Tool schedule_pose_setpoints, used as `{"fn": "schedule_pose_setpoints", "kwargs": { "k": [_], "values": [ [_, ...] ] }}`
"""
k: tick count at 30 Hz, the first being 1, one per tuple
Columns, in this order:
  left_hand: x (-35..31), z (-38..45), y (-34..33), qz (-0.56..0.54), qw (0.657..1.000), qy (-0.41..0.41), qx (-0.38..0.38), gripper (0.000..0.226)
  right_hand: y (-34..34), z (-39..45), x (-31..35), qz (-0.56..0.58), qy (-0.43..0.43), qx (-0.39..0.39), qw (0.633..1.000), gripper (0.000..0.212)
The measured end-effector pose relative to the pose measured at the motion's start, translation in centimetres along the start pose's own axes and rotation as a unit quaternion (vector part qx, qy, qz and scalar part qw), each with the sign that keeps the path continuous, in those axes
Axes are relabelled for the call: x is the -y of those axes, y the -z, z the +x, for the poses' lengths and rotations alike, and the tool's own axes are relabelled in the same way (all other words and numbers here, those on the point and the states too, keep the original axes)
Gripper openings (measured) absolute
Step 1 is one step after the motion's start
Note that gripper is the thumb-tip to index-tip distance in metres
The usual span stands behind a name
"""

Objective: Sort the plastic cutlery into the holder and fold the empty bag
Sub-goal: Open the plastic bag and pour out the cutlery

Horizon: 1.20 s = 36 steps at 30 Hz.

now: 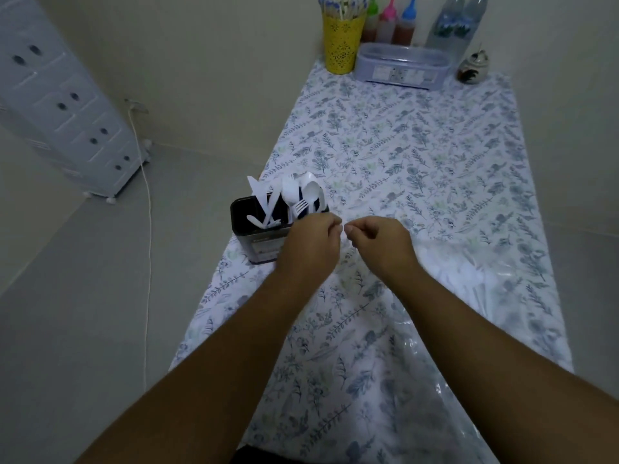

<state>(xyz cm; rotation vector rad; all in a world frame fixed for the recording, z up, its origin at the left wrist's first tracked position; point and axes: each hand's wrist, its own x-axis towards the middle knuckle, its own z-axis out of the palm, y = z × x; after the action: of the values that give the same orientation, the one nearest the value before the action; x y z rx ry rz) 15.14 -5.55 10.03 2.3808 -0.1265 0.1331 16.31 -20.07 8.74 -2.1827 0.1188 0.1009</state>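
Both hands out over worktop (418,135) with floral cloth, close together, nearly touching at fingertips

Left hand (310,241) fingers curled, thumb and fingertips pinched; right hand (380,241) same, curled and pinched. Clear plastic bag (475,296) spread flat on cloth to the right and under right forearm, far edge running up toward both hands; seems pinched by both at that edge, film too transparent to confirm contact

Black holder (254,234) upright at left edge of worktop, just beside and partly behind left hand. White plastic cutlery (291,199) standing in holder: knives in left compartment, forks and spoons in right one, some tilted

Far end of worktop: yellow perforated cup (341,45) with sticks, three sauce bottles (388,21) with green, pink, blue caps, two clear water bottles (459,21), lidded clear container (402,67), small dark ceramic jar (473,67)

Left of worktop: grey floor, white drawer unit (67,105) on wheels, white cable (147,229) trailing down
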Motion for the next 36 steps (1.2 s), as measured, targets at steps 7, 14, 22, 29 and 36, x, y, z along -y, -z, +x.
{"fn": "schedule_pose_setpoints", "kwargs": {
  "k": [7, 14, 22, 29, 36],
  "values": [
    [-0.2, -9.1, -8.3, 0.016, 0.983, -0.020, 0.179, 0.029, 3.1, -8.2, -8.5, -0.069, -0.081, 0.034, 0.994, 0.020],
    [-1.0, -17.5, -14.5, 0.056, 0.889, -0.266, 0.369, 0.049, 5.7, -16.8, -15.6, -0.089, -0.170, 0.046, 0.980, 0.015],
    [3.5, -16.2, -12.7, 0.192, 0.894, -0.295, 0.277, 0.040, 5.2, -21.8, -19.0, -0.230, -0.045, 0.063, 0.970, 0.025],
    [4.3, -16.0, -10.1, 0.183, 0.931, -0.212, 0.233, 0.041, 1.8, -21.3, -17.4, -0.202, -0.027, 0.089, 0.975, 0.030],
    [4.7, -19.9, -10.5, 0.171, 0.930, -0.259, 0.200, 0.037, 1.4, -19.6, -16.3, -0.173, -0.044, 0.083, 0.980, 0.013]
  ]
}}
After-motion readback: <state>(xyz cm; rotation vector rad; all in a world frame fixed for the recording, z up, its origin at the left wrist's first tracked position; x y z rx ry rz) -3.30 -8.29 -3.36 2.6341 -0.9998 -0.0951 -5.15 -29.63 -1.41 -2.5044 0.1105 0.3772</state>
